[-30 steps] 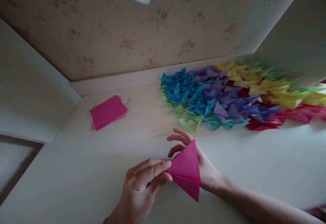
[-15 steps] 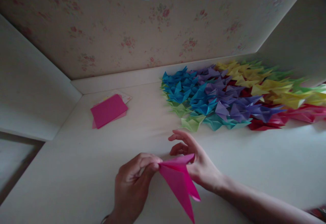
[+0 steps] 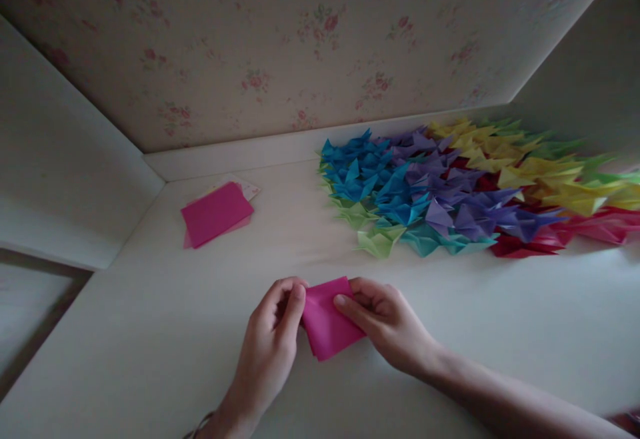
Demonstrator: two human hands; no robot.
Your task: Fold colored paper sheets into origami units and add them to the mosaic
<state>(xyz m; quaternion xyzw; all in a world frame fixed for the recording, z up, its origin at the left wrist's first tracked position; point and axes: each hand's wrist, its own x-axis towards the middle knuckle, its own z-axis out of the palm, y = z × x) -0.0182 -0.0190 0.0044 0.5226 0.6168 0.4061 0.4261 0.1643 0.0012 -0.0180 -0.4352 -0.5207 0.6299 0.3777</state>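
A pink sheet of origami paper, folded into a small layered square, is held between my two hands above the white tabletop. My left hand pinches its upper left corner with thumb and fingers. On the right edge, my right hand grips it, thumb on the front face and fingers behind. The layers part slightly at the bottom left corner. Fingertips behind the paper are hidden.
Several folded paper cranes in blue, purple, yellow, green and red spread over the back right. A stack of pink paper sheets lies at the back left of the white table. A flowered wall stands behind.
The pink paper went from splayed, pointed flaps to a flat square. My right hand, loosely spread before, has closed on its right edge; my left hand still holds the left side.
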